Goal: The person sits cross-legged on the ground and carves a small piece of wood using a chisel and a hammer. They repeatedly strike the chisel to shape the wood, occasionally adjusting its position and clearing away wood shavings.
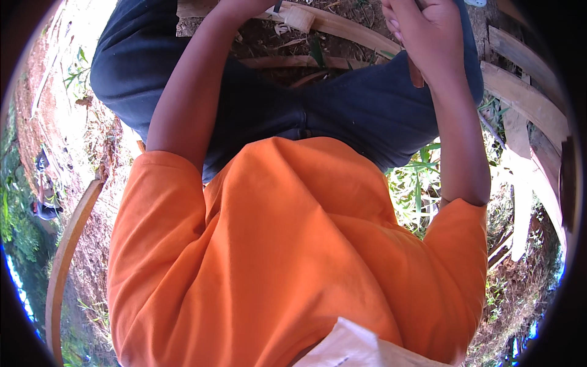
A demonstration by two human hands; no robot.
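Note:
At the top edge, my left hand [249, 6] is cut off by the frame, and its fingers are out of sight. Close beside it are a thin dark piece [277, 6] and a small pale wooden block [298, 18] against a long wooden strip [354, 38]. To the right, above my right knee, my right hand [431, 30] is closed round a brown wooden handle [416, 74]. The butt of the handle sticks out below the fist toward me. What sits on its other end cannot be seen.
Dark trousers [257, 110] cover my spread legs. Several wooden boards [526, 98] lie on the ground at the right. A curved wooden piece [72, 244] appears at the left. Bare soil, grass [422, 177] and dry scraps surround me.

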